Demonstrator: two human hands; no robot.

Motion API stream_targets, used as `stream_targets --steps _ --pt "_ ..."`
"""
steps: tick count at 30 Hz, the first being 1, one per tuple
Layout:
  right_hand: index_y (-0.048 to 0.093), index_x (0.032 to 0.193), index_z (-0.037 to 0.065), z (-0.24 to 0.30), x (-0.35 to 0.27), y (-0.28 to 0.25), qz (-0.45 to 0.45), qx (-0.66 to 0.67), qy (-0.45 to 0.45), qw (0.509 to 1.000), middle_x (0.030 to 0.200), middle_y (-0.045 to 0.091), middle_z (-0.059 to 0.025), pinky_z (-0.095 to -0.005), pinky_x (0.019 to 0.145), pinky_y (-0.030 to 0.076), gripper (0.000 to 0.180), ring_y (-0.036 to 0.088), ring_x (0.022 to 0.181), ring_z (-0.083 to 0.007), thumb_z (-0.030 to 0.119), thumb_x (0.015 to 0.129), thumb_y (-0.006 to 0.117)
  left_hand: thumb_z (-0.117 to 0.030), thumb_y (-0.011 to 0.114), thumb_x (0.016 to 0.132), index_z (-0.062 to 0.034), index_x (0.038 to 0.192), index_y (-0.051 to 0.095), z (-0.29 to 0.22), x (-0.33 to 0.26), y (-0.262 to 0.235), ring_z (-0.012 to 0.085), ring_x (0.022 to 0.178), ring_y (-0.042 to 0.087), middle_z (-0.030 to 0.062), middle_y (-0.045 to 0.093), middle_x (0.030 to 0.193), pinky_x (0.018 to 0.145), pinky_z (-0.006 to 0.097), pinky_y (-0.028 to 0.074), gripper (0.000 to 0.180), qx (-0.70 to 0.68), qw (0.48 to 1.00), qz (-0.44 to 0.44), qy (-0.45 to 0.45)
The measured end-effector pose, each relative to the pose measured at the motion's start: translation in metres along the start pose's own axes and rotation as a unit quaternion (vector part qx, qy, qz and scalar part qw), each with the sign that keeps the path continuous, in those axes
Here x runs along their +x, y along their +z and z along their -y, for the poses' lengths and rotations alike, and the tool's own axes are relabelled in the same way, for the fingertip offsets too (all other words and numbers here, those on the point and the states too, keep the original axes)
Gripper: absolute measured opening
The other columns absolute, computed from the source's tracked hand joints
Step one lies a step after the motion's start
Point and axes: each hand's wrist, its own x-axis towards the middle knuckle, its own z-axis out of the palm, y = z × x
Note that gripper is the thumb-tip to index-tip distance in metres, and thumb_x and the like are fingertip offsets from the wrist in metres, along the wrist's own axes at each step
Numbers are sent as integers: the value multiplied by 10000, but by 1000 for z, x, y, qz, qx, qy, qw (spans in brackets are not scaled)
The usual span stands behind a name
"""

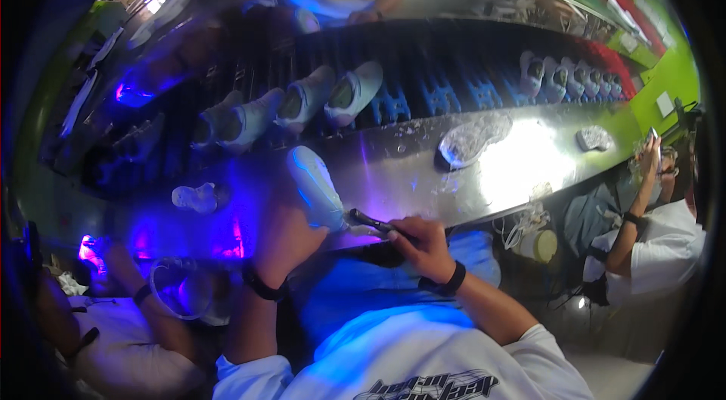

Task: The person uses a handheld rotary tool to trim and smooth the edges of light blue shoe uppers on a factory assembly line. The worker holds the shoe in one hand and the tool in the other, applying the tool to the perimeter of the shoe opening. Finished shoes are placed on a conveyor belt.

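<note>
Shoe [315,182] — in left grip [292,240], near tool [372,221]

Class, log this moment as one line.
left hand: holding pale shoe | right hand: holding dark tool | tool touching shoe: unclear

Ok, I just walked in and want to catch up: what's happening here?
The person's left hand holds a pale shoe or sole at a metal bench. The right hand holds a black tool, its tip close to the near end of that piece; whether they touch is unclear. Beyond the bench, pale sneakers stand in two groups, with a co-worker on either side.
</note>
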Motion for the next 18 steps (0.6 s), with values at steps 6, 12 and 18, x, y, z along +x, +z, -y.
stream_targets --steps 6,12,18 --pt "741 1076 -63 26 -2 -25 43 47 133 989 787 667 -53 -307 650 441 278 570 725 -107 205 1002 724 -133 922 723 25 1615 248 40 -8 24 302 1375 545 205 524 1500 1139 414 455 1130 -337 940 -56 11" --pt "728 1057 -69 92 10 -44 21 -9 36 999 759 659 -68 -303 622 456 230 593 693 -123 155 1014 694 -64 824 843 8 1582 350 0 -44 26 204 1264 589 92 581 1392 1104 375 474 880 -598 801 -4 -3" --pt "743 1062 -27 115 10 -50 37 -120 2 992 765 653 -171 -384 567 458 202 626 611 -292 143 954 725 -181 806 799 14 1672 164 -29 -67 10 193 1374 493 111 481 1534 1187 358 358 1101 -594 803 45 -23"
